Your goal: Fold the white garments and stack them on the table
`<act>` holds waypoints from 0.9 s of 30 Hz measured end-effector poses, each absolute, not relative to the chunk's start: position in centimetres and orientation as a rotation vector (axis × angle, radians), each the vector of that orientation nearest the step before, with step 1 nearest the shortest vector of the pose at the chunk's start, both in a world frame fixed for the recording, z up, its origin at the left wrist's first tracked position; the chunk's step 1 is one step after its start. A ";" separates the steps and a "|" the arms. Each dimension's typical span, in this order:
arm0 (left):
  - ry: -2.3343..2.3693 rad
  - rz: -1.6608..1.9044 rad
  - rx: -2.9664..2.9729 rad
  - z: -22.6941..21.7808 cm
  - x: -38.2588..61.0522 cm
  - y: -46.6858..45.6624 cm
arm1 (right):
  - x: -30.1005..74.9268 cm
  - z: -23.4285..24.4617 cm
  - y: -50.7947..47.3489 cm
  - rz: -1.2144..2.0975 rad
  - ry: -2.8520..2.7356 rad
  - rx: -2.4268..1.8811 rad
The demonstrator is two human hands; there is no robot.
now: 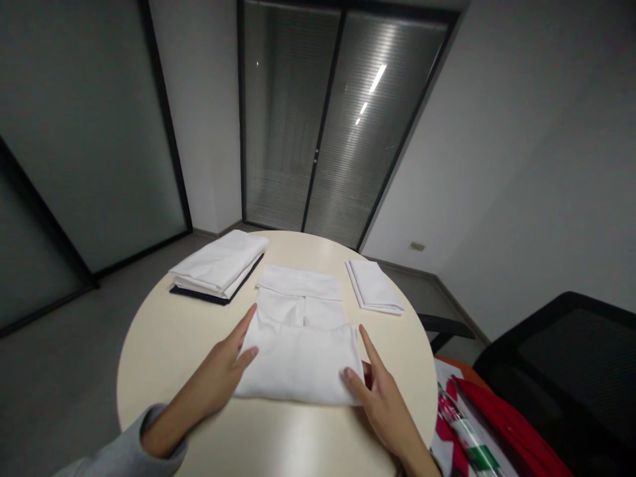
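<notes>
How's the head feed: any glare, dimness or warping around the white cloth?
Head view: dim room; ceiling lights glare as streaks on the glass door; the wide lens bows walls toward the edges; the white cloth between left hand and right hand is sharp, its folds low in contrast.

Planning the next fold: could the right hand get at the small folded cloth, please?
Probably yes: the small cloth lies beyond the right hand, on its side, with only table between them.
</notes>
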State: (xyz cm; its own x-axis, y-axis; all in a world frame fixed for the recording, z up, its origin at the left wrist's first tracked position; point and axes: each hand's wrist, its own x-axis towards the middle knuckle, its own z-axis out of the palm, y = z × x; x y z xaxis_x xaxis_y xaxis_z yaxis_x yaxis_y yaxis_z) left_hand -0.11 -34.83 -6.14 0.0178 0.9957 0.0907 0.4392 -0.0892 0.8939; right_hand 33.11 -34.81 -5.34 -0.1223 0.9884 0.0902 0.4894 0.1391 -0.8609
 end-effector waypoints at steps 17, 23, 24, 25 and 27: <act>1.313 1.061 1.489 -4.9 0.3 -37.4 | 32.2 -5.6 -34.4 0.905 -1.791 -1.321; 1.533 1.108 1.676 -4.4 1.2 -36.0 | 31.8 -3.9 -32.8 0.863 -1.833 -1.333; 1.562 1.100 1.682 -4.2 1.4 -35.8 | 31.9 -3.6 -32.6 0.845 -1.860 -1.329; 1.584 1.087 1.681 -4.1 1.5 -35.6 | 32.0 -3.4 -32.4 0.829 -1.881 -1.332; 1.607 1.066 1.667 -4.5 1.6 -35.0 | 32.4 -3.2 -32.3 0.820 -1.900 -1.356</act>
State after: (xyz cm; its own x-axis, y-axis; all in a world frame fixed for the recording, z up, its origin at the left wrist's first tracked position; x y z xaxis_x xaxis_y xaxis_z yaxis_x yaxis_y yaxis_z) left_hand 1.59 -35.01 -4.47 -0.0467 0.9878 0.1485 0.5207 -0.1028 0.8476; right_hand 32.39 -32.31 -3.22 -0.2489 0.9567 0.1511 0.5463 0.2675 -0.7937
